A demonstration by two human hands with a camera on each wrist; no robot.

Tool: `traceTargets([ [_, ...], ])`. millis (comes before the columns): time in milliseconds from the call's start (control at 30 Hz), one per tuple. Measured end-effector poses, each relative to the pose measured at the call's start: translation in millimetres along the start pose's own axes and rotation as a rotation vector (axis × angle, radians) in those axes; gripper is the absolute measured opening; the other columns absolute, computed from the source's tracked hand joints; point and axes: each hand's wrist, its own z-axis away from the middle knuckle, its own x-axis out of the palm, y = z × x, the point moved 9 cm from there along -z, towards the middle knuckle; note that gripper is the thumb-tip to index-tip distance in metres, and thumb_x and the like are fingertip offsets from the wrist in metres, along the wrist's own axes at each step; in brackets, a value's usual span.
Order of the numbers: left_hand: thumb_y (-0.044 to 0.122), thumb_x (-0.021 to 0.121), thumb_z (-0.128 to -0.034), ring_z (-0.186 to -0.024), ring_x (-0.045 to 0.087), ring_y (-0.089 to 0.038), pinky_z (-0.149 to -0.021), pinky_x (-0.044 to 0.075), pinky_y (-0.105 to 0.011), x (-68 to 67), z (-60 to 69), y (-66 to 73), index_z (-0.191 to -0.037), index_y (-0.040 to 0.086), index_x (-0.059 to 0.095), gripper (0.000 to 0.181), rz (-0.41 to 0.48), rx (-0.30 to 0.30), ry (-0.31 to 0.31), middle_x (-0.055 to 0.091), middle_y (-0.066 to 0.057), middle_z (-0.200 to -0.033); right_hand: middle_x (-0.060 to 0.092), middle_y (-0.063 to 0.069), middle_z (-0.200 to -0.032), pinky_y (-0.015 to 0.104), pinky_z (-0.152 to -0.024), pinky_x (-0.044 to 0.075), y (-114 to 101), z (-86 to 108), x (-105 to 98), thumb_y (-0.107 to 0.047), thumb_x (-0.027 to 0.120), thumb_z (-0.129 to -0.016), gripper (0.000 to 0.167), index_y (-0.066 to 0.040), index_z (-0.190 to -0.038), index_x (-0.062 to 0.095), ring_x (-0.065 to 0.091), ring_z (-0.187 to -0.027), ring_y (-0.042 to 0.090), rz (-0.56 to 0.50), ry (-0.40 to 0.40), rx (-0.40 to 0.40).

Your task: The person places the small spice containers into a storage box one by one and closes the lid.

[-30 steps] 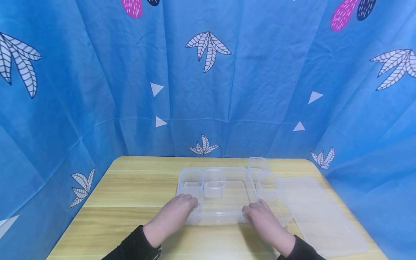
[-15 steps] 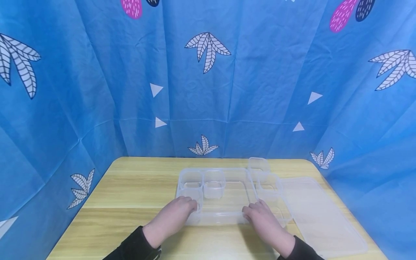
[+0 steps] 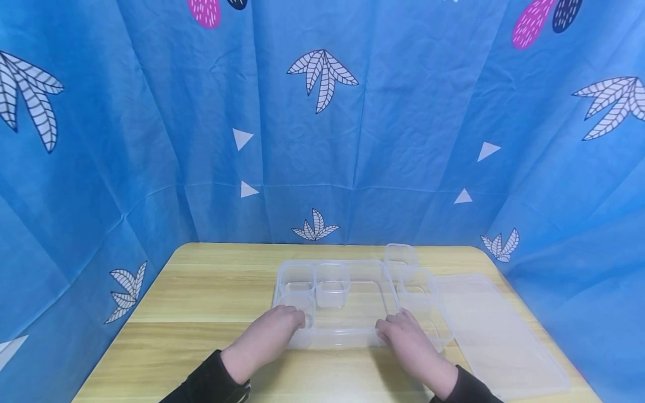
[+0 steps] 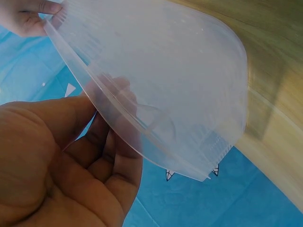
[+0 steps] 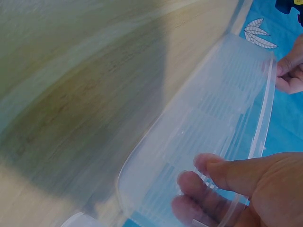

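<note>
A large clear plastic container [image 3: 360,319] stands on the table. Its front-left rim is pinched by my left hand [image 3: 269,336]; in the left wrist view the fingers show through the translucent wall [image 4: 189,71]. My right hand [image 3: 408,341] grips the front rim near the right corner, thumb outside and fingers behind the wall [image 5: 189,137]. Inside, one small clear box [image 3: 297,274] sits at the back left and another box [image 3: 332,285] to its right. A third box [image 3: 299,308] lies in the front left, partly covered by my left hand.
To the right of the container, small clear boxes [image 3: 417,282] stand in a row, one box [image 3: 401,254] farthest back. A flat translucent lid [image 3: 499,330] lies on the right of the wooden table [image 3: 211,291]. Blue patterned cloth [image 3: 403,140] hangs around the back and sides.
</note>
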Motion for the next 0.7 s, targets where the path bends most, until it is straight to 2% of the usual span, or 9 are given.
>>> traceTargets([
  [233, -0.006, 0.065, -0.0863, -0.087, 0.067, -0.018, -0.080, 0.058, -0.033, 0.1, -0.4, -0.3, -0.093, 0.009, 0.070, 0.018, -0.017, 0.000, 0.001, 0.071, -0.003, -0.092, 0.040, -0.015, -0.068, 0.061, -0.101, 0.043, -0.8, 0.0, 1.1, -0.013, 0.073, -0.086, 0.014, -0.015, -0.080, 0.060, 0.038, -0.066, 0.004, -0.003, 0.001, -0.013],
  [500, -0.005, 0.066, -0.0875, -0.087, 0.067, -0.019, -0.080, 0.058, -0.034, -2.9, -0.7, -5.1, -0.095, 0.008, 0.070, 0.016, -0.005, -0.037, 0.001, 0.071, -0.004, -0.092, 0.044, -0.014, -0.069, 0.059, -0.100, 0.045, -0.7, 0.0, 2.5, -0.013, 0.074, -0.085, 0.013, -0.016, -0.082, 0.062, 0.041, -0.068, 0.006, 0.013, 0.013, -0.022],
  [700, 0.004, 0.066, -0.0927, -0.077, 0.062, -0.014, -0.074, 0.057, -0.033, -10.6, -6.6, -13.2, -0.086, 0.012, 0.068, 0.010, 0.003, -0.072, 0.049, 0.065, 0.001, -0.081, 0.041, -0.014, -0.067, 0.058, -0.100, 0.045, 0.0, -0.2, 2.1, -0.013, 0.074, -0.085, 0.014, -0.016, -0.080, 0.062, 0.039, -0.066, 0.004, 0.011, 0.014, -0.019],
])
